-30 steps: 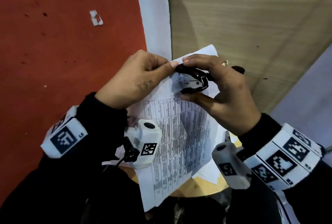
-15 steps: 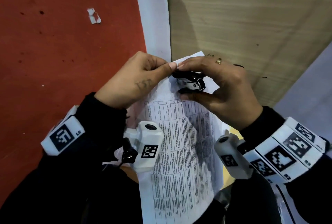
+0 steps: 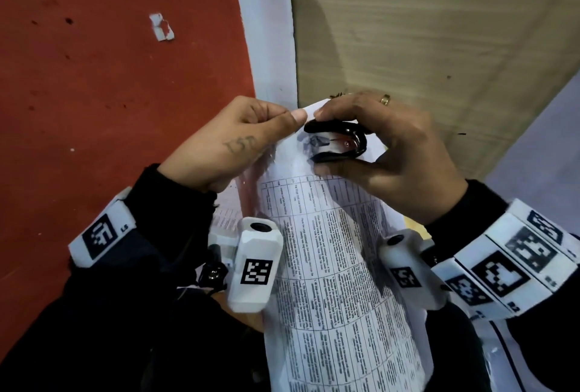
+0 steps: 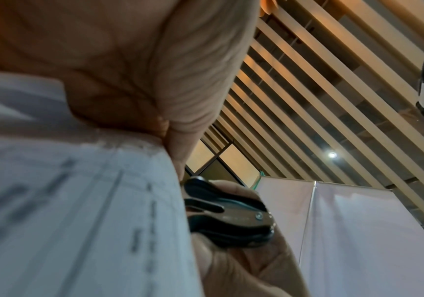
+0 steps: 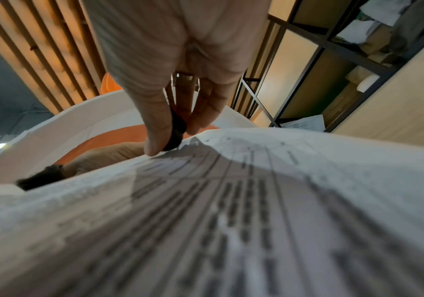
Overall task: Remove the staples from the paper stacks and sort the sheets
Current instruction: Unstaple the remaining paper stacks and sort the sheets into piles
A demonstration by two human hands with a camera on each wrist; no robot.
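Note:
A stapled stack of printed sheets (image 3: 332,266) with tables of text hangs in the air in front of me, its top corner up between my hands. My left hand (image 3: 241,140) pinches that top corner between thumb and fingers. My right hand (image 3: 386,146) grips a black claw staple remover (image 3: 337,145) between forefinger and thumb, with its jaws set at the corner next to my left thumb. The remover (image 4: 227,217) shows close to the paper edge (image 4: 78,211) in the left wrist view. In the right wrist view the remover (image 5: 176,128) is mostly hidden by my fingers above the sheets (image 5: 256,201). The staple itself is not visible.
Below lies a red floor (image 3: 110,77) with a small white paper scrap (image 3: 161,27). A pale wooden surface (image 3: 423,30) is at the upper right, edged by a white strip (image 3: 270,30). A round wooden stool top (image 3: 241,313) peeks out under the sheets.
The stack has slid down and toward me, and more of the page now hangs low. My right hand has brought the remover closer to the top corner beside my left thumb.

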